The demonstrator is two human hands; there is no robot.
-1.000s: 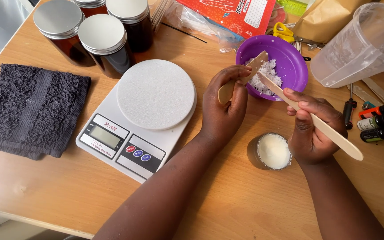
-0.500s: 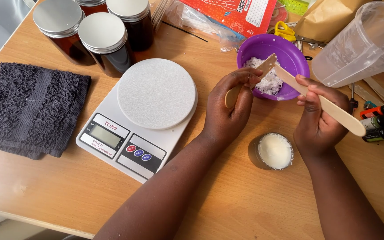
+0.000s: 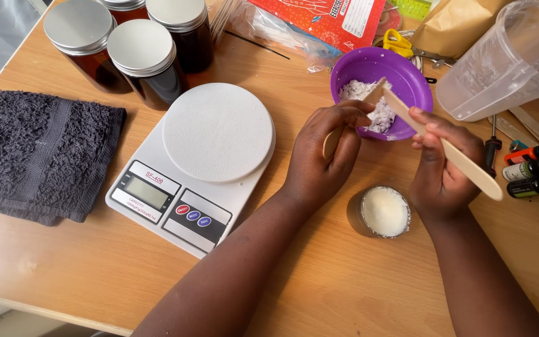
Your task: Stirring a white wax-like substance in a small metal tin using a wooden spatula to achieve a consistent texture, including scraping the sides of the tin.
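Beside the purple bowl: both hands work at its near rim, over the wooden table (image 3: 95, 274).
Purple bowl (image 3: 407, 75): round plastic, holding a heap of white flakes (image 3: 360, 93); every place below is told from it.
Right hand (image 3: 441, 171): just near-right of the bowl, its grip pinching a long wooden stick (image 3: 444, 150) between thumb and fingers.
Wooden stick: tilted, its far tip over the bowl's flakes, its rounded end pointing away to the right.
Left hand (image 3: 322, 162): just near-left of the bowl, fingers curled; its grip is pressed together around a second wooden stick (image 3: 332, 140), whose end shows under the fingers. The two sticks appear to meet above the bowl's rim.
Small jar (image 3: 382, 212): near side of the bowl, between the two wrists, filled with a white solid, lid off.
Kitchen scale (image 3: 198, 162): left of the bowl, white, round platform bare, display toward the person.
Amber jars (image 3: 145, 56): far-left of the bowl, beyond the scale, several with silver lids.
Dark towel (image 3: 38, 156): well left of the bowl, past the scale, folded.
Clear jug (image 3: 513, 56): just right of the bowl, tipped on its side.
Small bottles (image 3: 534, 168): near-right of the bowl, lying together.
Red packet (image 3: 325, 19): beyond the bowl, at the far edge.
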